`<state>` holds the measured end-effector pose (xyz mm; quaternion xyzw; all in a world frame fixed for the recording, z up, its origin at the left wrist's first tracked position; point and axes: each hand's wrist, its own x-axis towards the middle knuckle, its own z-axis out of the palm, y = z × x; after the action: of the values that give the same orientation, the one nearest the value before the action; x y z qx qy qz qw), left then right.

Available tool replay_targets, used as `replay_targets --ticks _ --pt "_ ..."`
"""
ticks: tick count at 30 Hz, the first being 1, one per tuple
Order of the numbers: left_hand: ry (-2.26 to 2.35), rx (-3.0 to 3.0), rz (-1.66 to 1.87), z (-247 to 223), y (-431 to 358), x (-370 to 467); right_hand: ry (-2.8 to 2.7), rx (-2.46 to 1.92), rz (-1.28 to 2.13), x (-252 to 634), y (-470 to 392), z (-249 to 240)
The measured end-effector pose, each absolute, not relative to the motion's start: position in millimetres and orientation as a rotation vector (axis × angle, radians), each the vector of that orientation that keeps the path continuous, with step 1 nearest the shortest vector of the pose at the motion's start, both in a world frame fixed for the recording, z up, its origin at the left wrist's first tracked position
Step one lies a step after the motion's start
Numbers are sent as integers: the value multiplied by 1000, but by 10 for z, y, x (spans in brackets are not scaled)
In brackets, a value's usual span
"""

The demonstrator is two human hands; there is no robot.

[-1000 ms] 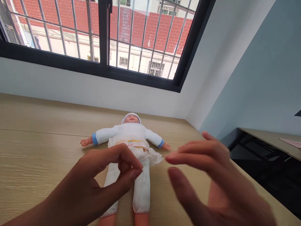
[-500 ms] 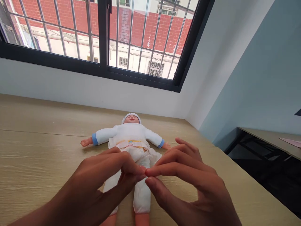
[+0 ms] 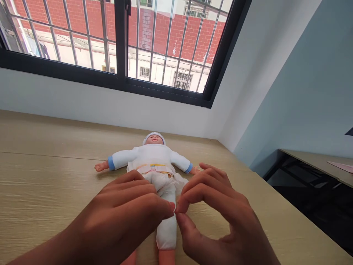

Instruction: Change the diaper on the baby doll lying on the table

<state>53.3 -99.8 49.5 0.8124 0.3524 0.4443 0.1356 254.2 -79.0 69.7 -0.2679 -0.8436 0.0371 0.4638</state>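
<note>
A baby doll (image 3: 154,154) lies on its back on the wooden table, arms spread, in a white cap and white clothes with blue cuffs. Round its waist sits a diaper (image 3: 154,168) with a yellow stripe and ruffled edges. My left hand (image 3: 127,213) is closed over the doll's legs, thumb and fingers pressed together. Meeting it fingertip to fingertip, my right hand (image 3: 220,217) makes a pinch with thumb and forefinger. Whatever lies between the fingertips, if anything, is too small to make out. My hands cover part of the doll's legs.
The table (image 3: 55,191) runs back to a white wall under a barred window (image 3: 121,77). At the right stands a second table (image 3: 311,158) with a dark glossy side and a pink flat piece (image 3: 340,166) on top.
My left hand has rolled over, its back now facing me more. My right hand's forefinger has curled down to meet the thumb. The doll has not moved.
</note>
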Motion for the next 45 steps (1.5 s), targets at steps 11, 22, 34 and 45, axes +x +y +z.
replay_targets --ticks 11,22,34,45 --pt "1151 2554 1508 464 -1005 544 -2089 -693 79 2584 -774 689" --pt "1543 2341 1658 542 -1002 448 -2104 -714 108 2602 -790 669" --pt "1478 2353 1657 565 -939 460 -2129 -744 92 2617 -768 643" --pt "1197 2341 1364 493 -956 473 -2085 -739 87 2634 -800 670"
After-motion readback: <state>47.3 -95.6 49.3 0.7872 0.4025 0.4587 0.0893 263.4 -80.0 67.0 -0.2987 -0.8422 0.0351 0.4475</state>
